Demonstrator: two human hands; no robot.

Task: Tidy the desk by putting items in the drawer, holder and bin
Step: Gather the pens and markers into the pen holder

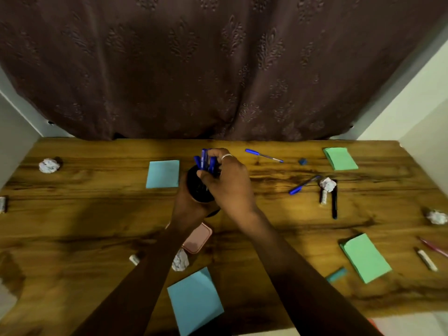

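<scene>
A black pen holder (197, 186) is lifted above the middle of the wooden desk (97, 214), gripped from below by my left hand (186, 204). My right hand (228, 180) is closed around a bundle of blue pens (204, 161) whose lower ends are inside the holder. Two more blue pens lie on the desk, one (264, 155) near the back edge and one (304, 185) right of centre. A black pen (334, 202) lies beside a crumpled paper ball (327, 184).
Blue note pads (163, 174) (195, 300) and green pads (340, 158) (366, 258) lie about. Paper balls (49, 165) (437, 217) (180, 261), a pink case (197, 240), small erasers and chalk-like sticks (428, 260) are scattered. A brown curtain hangs behind.
</scene>
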